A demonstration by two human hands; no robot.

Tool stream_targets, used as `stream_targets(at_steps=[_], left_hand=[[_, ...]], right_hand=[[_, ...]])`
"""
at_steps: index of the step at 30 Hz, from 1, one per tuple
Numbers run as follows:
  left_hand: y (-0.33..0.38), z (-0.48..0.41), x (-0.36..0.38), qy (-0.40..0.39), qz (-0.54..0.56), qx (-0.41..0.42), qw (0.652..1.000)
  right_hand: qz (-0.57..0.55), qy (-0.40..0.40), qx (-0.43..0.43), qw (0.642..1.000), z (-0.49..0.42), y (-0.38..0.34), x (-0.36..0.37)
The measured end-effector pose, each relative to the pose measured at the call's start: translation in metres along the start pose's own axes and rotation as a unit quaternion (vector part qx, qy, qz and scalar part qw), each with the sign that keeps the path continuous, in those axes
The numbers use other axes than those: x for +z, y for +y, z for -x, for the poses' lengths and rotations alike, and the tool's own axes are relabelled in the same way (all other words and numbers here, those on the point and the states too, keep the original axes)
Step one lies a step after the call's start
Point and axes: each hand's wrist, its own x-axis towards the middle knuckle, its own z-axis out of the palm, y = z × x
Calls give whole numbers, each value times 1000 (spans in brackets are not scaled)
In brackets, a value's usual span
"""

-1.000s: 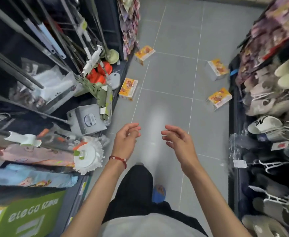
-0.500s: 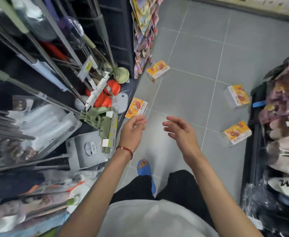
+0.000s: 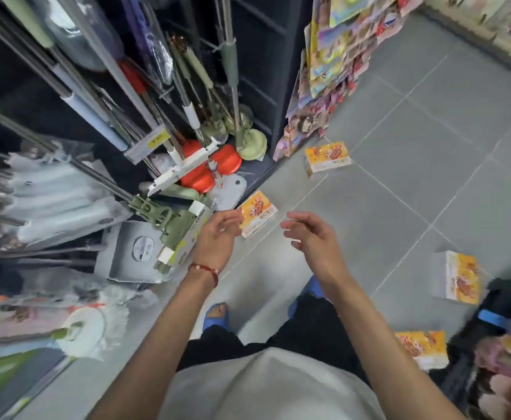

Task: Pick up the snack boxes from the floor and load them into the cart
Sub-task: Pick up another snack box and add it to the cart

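Since the nearest snack box point(image 3: 258, 213) is lying on the floor point(image 3: 399, 183), the left hand point(image 3: 217, 241) and right hand point(image 3: 314, 241) are being held out either side of it, fingers point(image 3: 298, 218) loosely apart, gripping nothing.

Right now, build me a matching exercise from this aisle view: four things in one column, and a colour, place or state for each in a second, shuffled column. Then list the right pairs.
Things
1. right hand
2. wrist band
3. sandal
4. farthest snack box

Matches
A. blue
B. lying on the grey floor, untouched
C. open, holding nothing
D. red

Pairs: 1-C, 2-D, 3-A, 4-B
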Motion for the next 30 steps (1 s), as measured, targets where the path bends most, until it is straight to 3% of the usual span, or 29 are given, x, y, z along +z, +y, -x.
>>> stream_targets(at_steps=[5,12,23,30], left_hand=[[-6,0,46,92,91,-85,988],[-37,-25,72,152,175,-165,959],[-133,-134,98,161,163,-271,935],[-183,-198,122,229,182,-321,901]], right_hand=[[103,-97,9,990,-55,-25,-37],[163,-120,42,978,-128,-36,-39],[227,-117,103,961,-255,42,-8],[273,-117,111,948,-345,99,-11]])
